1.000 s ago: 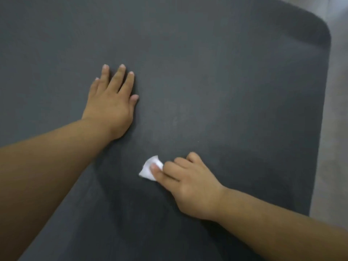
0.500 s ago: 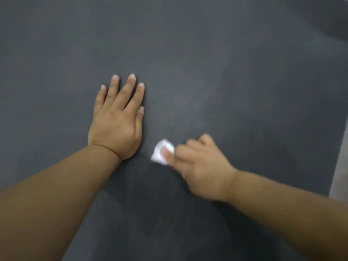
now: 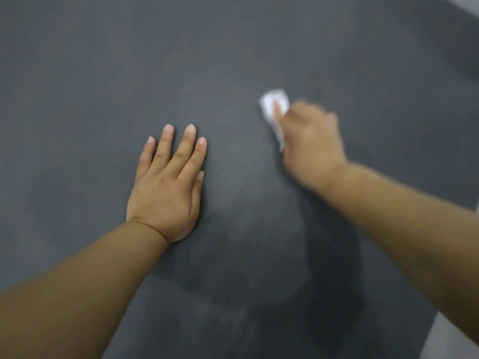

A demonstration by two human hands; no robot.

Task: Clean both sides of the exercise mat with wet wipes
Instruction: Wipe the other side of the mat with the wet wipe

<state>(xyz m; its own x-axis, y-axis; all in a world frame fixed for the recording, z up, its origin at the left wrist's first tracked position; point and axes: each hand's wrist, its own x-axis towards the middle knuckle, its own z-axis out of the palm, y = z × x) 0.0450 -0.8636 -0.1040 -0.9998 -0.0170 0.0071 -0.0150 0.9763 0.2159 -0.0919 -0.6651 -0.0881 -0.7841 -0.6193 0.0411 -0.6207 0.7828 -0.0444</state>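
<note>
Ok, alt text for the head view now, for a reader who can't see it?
A person's right hand presses a white wipe onto a dark grey mat, blurred by motion. The left hand lies flat on the mat beside it, and a darker damp-looking streak runs nearer the camera.

Blurry right hand (image 3: 312, 143) and wipe (image 3: 272, 103)

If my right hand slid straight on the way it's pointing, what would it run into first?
Nothing visible: ahead of the right hand and its wipe lies only bare mat up to the picture's edge.
</note>
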